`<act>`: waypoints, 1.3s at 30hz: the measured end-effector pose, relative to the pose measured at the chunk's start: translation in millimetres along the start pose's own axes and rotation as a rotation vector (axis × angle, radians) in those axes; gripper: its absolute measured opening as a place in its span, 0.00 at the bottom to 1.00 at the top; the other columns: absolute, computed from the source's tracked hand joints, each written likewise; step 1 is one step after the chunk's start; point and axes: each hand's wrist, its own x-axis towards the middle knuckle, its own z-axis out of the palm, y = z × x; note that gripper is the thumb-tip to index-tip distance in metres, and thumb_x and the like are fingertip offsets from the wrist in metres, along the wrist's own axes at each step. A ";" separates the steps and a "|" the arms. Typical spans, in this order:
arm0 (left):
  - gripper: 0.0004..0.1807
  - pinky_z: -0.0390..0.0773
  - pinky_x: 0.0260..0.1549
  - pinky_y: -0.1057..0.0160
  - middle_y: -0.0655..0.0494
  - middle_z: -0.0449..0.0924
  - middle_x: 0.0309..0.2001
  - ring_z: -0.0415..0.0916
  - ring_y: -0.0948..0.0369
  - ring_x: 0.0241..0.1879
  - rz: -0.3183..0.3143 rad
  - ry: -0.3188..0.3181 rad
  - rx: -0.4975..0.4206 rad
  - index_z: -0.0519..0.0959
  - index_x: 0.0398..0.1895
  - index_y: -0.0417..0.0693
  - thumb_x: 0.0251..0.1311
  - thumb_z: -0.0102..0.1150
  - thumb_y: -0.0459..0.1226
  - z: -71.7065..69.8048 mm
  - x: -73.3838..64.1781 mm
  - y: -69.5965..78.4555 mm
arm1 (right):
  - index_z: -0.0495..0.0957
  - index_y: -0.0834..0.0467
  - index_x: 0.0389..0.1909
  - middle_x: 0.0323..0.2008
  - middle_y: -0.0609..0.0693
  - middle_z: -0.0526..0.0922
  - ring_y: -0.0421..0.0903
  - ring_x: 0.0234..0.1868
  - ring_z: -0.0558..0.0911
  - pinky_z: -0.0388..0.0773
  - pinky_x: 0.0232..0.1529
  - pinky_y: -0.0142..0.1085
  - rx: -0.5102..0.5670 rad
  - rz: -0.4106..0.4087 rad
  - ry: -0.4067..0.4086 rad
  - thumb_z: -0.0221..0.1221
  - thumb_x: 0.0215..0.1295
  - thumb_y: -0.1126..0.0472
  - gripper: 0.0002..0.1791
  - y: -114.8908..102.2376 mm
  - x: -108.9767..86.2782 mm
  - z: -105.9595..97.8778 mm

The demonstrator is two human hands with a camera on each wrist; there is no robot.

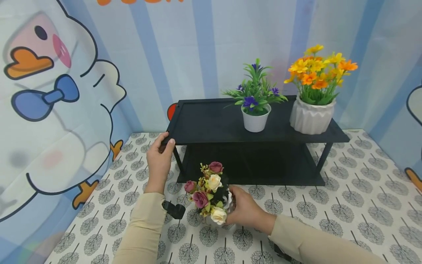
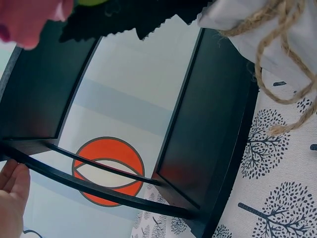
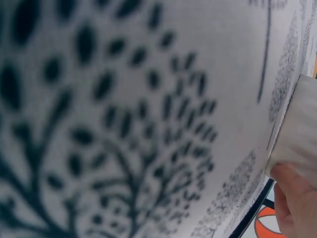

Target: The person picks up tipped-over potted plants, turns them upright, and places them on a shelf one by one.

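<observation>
My left hand (image 1: 159, 158) grips the front left corner of a black two-tier shelf (image 1: 207, 123), thumb at the front edge and fingers at the side. In the left wrist view its fingertips (image 2: 20, 176) meet the shelf's frame. Before the shelf, my right hand (image 1: 248, 212) holds a pot of artificial roses (image 1: 201, 199), pink and cream, from its right side. The left wrist view shows the pot's white wrapping (image 2: 235, 22) tied with twine (image 2: 267, 37). In the right wrist view, fingers press against this pale pot (image 3: 299, 131), low over the tablecloth.
On the shelf's top stand a white pot with a purple-flowered plant (image 1: 255, 119) and, at the right, a ribbed white pot of yellow and orange flowers (image 1: 311, 115). A tree-patterned cloth (image 1: 349, 216) covers the table. Behind hangs a striped curtain (image 1: 230, 36) with a cartoon duck.
</observation>
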 end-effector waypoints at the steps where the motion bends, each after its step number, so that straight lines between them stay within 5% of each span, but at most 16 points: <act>1: 0.22 0.71 0.48 0.60 0.49 0.70 0.60 0.73 0.56 0.52 0.000 0.000 0.000 0.71 0.61 0.49 0.65 0.52 0.43 -0.1 0.2 -0.1 | 0.68 0.66 0.54 0.46 0.54 0.74 0.48 0.47 0.75 0.73 0.50 0.44 -0.008 -0.010 0.005 0.74 0.33 0.57 0.43 0.7 0.5 0.4; 8: 0.22 0.71 0.45 0.61 0.48 0.71 0.59 0.73 0.56 0.51 -0.005 -0.001 0.016 0.71 0.61 0.50 0.65 0.53 0.44 -0.2 0.0 1.7 | 0.69 0.65 0.53 0.46 0.54 0.74 0.48 0.48 0.75 0.73 0.50 0.45 -0.060 -0.052 0.007 0.74 0.34 0.50 0.43 2.6 3.5 0.9; 15: 0.22 0.70 0.43 0.62 0.48 0.71 0.58 0.73 0.56 0.49 -0.003 -0.007 0.014 0.71 0.61 0.50 0.65 0.52 0.44 -0.7 -0.6 0.8 | 0.70 0.64 0.50 0.41 0.51 0.73 0.44 0.40 0.74 0.75 0.42 0.40 -0.078 -0.027 0.032 0.72 0.36 0.50 0.39 -0.5 5.9 -0.1; 25: 0.22 0.70 0.37 0.67 0.49 0.73 0.55 0.73 0.58 0.45 0.002 0.016 0.049 0.72 0.61 0.51 0.64 0.53 0.45 1.0 -0.8 1.5 | 0.71 0.61 0.52 0.44 0.49 0.73 0.43 0.41 0.74 0.74 0.42 0.39 -0.067 0.008 0.110 0.70 0.35 0.52 0.38 -1.8 9.5 -7.1; 34: 0.22 0.70 0.38 0.66 0.48 0.73 0.55 0.74 0.57 0.46 -0.006 0.012 0.050 0.72 0.61 0.50 0.64 0.53 0.44 0.4 -1.3 2.0 | 0.71 0.58 0.53 0.46 0.49 0.73 0.46 0.45 0.76 0.75 0.46 0.41 -0.044 -0.121 0.139 0.69 0.38 0.55 0.36 -18.4 13.5 -23.7; 39: 0.22 0.69 0.37 0.68 0.48 0.73 0.56 0.73 0.57 0.45 -0.008 0.007 0.047 0.71 0.61 0.51 0.64 0.52 0.45 -0.1 -1.1 0.6 | 0.69 0.58 0.55 0.47 0.50 0.73 0.46 0.46 0.76 0.76 0.46 0.46 -0.038 -0.106 0.121 0.69 0.41 0.54 0.37 -35.0 18.6 -40.5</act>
